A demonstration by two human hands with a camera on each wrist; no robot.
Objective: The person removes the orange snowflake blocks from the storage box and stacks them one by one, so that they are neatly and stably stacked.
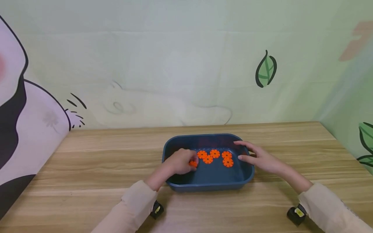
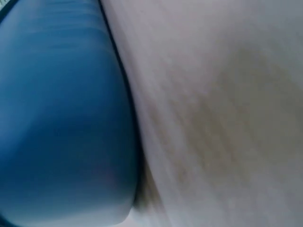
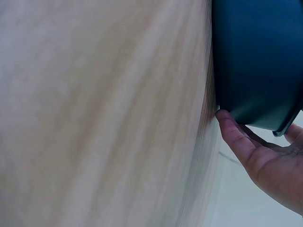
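Observation:
A blue rectangular plastic basin point(image 1: 204, 187) stands on the wooden table. Several flat orange snowflake building discs point(image 1: 208, 159), notched round the edge, lie on its floor. My left hand point(image 1: 181, 161) reaches in over the left side and pinches one more orange disc point(image 1: 193, 163) between thumb and fingers, which partly cover it. At the right end my right hand point(image 1: 263, 159) holds the basin's rim, its thumb over the inside. In the right wrist view the fingers point(image 3: 239, 142) lie along the outside of the end wall, one fingertip near the bottom edge.
The wooden table point(image 1: 96, 161) spreads out on both sides of the basin. Behind it hangs a pale green printed backdrop point(image 1: 175, 74). A small black device point(image 1: 296, 215) sits at the right cuff, another point(image 1: 156, 209) at the left. The left wrist view is blurred.

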